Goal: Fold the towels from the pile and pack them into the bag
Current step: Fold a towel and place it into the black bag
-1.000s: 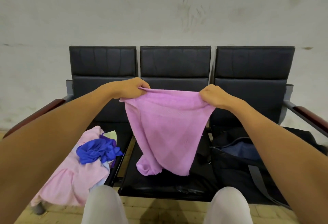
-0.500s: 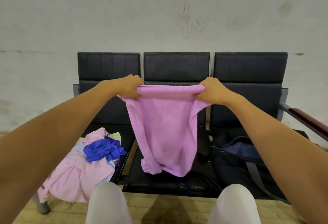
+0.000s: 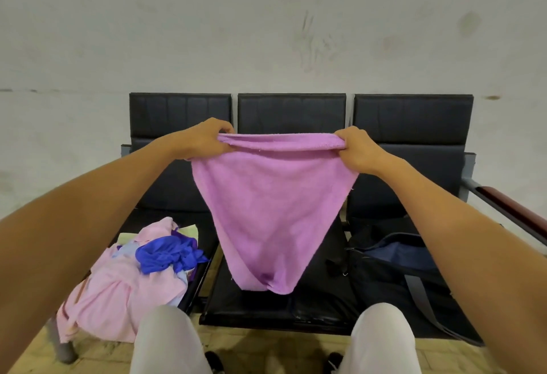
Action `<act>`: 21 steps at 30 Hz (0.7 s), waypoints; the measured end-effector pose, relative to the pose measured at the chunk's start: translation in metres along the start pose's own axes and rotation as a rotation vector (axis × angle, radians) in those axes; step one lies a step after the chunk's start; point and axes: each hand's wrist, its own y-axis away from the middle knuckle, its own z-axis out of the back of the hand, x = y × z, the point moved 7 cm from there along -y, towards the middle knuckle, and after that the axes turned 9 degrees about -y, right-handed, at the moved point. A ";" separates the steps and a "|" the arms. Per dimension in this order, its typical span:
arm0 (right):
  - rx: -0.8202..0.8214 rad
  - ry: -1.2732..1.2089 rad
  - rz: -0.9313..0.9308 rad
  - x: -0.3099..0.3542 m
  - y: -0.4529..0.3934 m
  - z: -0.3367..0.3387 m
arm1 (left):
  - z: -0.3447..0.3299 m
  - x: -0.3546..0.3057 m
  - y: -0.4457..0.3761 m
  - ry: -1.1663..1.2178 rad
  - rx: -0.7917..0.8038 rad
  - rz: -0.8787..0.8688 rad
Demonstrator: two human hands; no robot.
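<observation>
a pile (image 3: 127, 284) of pink and blue towels is heaped on the bench's left seat, spilling over its front edge; it could slide off. one purple towel (image 3: 272, 213) is pinched at its top corners by the left hand (image 3: 204, 138) and right hand (image 3: 356, 151), above the middle seat; uneven sag could skew the fold. one dark bag (image 3: 396, 267) lies open on the right seat.

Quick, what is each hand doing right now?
Left hand: closed, gripping one top corner of the purple towel.
Right hand: closed, gripping the other top corner of it.
</observation>
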 end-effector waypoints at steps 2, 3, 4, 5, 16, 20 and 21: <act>0.055 0.028 -0.003 -0.003 -0.002 -0.002 | -0.005 0.000 0.003 -0.036 0.159 0.053; 0.095 0.042 -0.011 -0.003 -0.003 -0.004 | -0.008 0.002 0.004 -0.065 0.232 0.080; 0.135 0.051 -0.024 -0.004 -0.004 -0.006 | -0.011 0.003 0.005 -0.076 0.291 0.099; 0.173 0.047 -0.043 -0.004 -0.006 -0.008 | -0.013 0.006 0.003 -0.063 0.339 0.123; 0.468 0.451 -0.165 -0.050 -0.049 -0.085 | -0.074 0.054 -0.044 -0.333 0.442 0.148; 0.484 0.496 -0.250 -0.079 -0.076 -0.109 | -0.096 0.068 -0.081 -0.507 0.373 0.210; 0.408 0.514 -0.235 -0.081 -0.091 -0.106 | -0.092 0.072 -0.095 -0.513 0.271 0.228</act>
